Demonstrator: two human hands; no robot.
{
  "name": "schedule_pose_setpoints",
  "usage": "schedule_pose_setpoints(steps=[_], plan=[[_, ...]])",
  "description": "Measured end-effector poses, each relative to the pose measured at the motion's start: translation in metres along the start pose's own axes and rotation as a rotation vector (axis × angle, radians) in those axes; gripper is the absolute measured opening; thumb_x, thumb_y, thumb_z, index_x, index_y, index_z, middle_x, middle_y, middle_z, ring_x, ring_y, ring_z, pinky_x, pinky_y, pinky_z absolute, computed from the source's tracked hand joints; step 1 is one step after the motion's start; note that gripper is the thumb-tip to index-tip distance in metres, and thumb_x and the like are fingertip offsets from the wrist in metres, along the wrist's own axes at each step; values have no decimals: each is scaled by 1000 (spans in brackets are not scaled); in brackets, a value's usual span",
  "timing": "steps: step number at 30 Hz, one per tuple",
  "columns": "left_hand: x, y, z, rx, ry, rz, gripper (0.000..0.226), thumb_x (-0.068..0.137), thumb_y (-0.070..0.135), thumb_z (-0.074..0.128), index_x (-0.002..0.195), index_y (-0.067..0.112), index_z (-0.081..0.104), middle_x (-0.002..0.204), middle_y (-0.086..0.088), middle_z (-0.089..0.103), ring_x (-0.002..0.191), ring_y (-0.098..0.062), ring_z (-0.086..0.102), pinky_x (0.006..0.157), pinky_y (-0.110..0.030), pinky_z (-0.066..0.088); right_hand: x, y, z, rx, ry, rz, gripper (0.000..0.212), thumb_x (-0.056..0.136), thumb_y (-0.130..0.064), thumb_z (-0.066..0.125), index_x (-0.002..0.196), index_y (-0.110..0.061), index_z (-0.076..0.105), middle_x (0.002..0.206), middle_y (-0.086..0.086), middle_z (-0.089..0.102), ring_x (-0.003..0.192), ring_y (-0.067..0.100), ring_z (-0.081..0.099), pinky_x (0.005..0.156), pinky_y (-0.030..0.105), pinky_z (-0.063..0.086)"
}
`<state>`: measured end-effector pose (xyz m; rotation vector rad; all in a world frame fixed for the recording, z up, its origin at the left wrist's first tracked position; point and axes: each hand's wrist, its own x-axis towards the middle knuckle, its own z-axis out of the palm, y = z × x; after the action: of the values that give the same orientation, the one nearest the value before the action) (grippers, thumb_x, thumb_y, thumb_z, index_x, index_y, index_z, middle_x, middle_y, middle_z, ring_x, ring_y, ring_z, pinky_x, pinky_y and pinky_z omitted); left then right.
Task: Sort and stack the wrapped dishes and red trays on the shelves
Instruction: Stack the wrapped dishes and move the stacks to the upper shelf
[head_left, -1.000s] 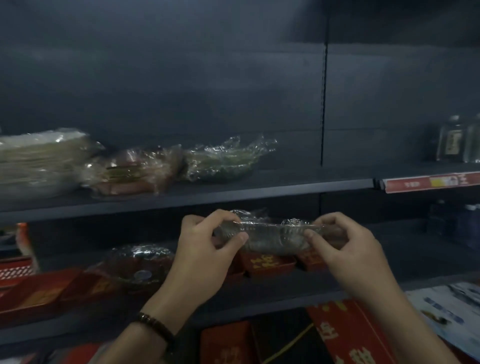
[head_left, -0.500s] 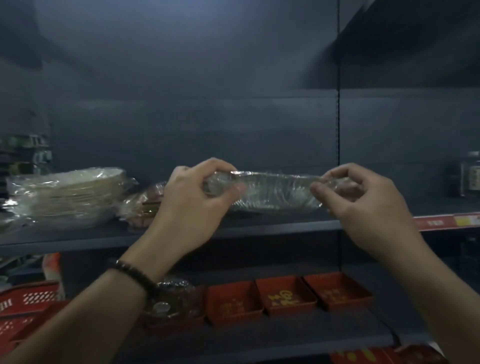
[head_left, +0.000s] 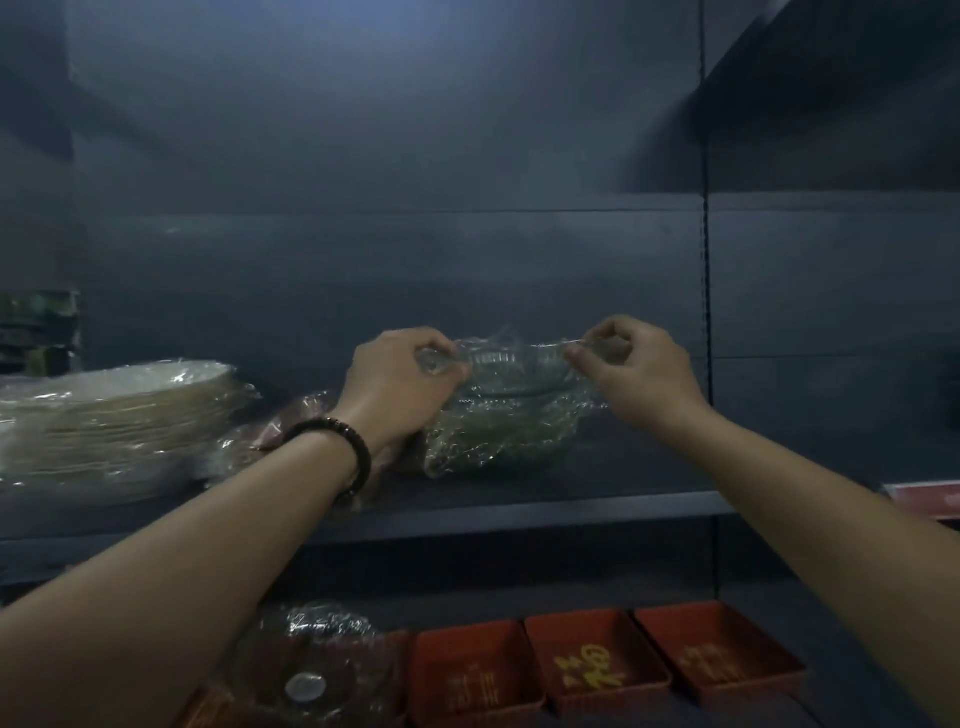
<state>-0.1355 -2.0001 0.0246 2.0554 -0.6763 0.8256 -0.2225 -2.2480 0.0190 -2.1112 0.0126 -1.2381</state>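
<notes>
L hand (head_left: 399, 387) & R hand (head_left: 636, 375) pinch 1 wrapped dish (head_left: 514, 370); 3 red trays (head_left: 597, 670) below, maybe 4th.

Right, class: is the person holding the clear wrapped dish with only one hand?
No: the left hand and the right hand each pinch an opposite edge of the clear wrapped dish.

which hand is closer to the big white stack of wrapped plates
Left. The left hand grips the left rim of the clear wrapped dish, to the right of the white plate stack; the right hand pinches the dish's opposite rim, farther right.
</notes>
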Motion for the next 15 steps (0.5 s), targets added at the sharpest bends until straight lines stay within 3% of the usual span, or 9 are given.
schedule_pose_setpoints(steps=[2,5,8,11,13,15], plan=[[11,-13,15,44,-28,-7,15,86,54,79,92,41,74,111,11,75,108,-19,69,103,-37,55,15,14,14,-10,0,-16,24,89,-52,78,96,-31,70,95,-17,68,93,15,68,80,30,50],[26,-27,37,111,-65,3,14,88,54,76,88,41,71,117,9,75,103,-17,70,98,-32,54,36,34,33,-55,10,-55,27,89,-48,79,100,-24,72,90,-22,61,95,12,63,81,26,42],[40,-37,52,190,-112,-33,15,89,51,76,94,38,75,131,7,71,102,-15,67,93,-27,47,50,55,53,-120,-3,-87,26,86,-48,82,96,-26,72,97,-10,67,100,14,61,80,23,37],[50,-47,59,272,-199,-66,15,89,48,77,99,36,78,130,4,73,117,-23,68,104,-34,52,55,76,72,-191,-51,-104,24,82,-52,84,83,-36,66,100,1,65,103,19,61,80,23,36],[52,-53,62,292,-233,-65,18,91,46,75,104,35,80,124,2,77,115,-24,70,106,-37,54,53,83,78,-221,-75,-100,31,77,-67,77,75,-40,60,98,-2,62,104,22,62,90,32,46],[53,-57,64,309,-257,-43,18,95,43,70,106,33,80,120,1,78,112,-24,71,105,-39,55,51,87,80,-272,-82,-76,36,75,-76,68,71,-43,58,100,-7,63,115,26,60,101,44,47]])
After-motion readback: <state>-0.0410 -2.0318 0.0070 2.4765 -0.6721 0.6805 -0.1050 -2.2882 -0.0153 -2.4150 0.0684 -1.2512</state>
